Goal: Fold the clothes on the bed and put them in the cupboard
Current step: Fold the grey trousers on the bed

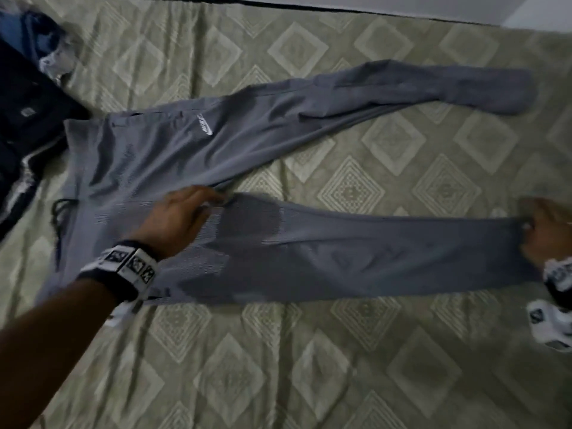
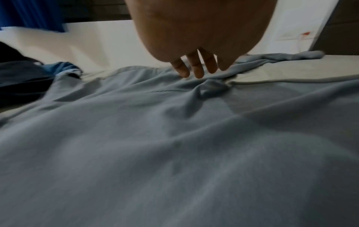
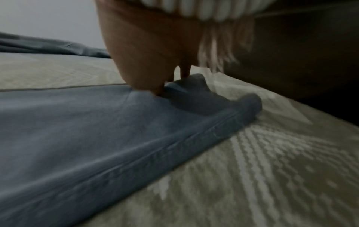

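Grey track pants lie spread on the bed, waist to the left, the two legs splayed to the right. My left hand rests on the crotch where the legs part. In the left wrist view its straight fingers press down on the grey fabric. My right hand is at the far right and pinches the cuff of the near leg. The right wrist view shows that hand with thumb and fingers closed on the raised cuff. The far leg lies free.
The bed cover is pale green with a diamond pattern. A heap of dark navy clothes lies at the left edge, with a blue garment behind it. The bed's far edge and a wall run along the top.
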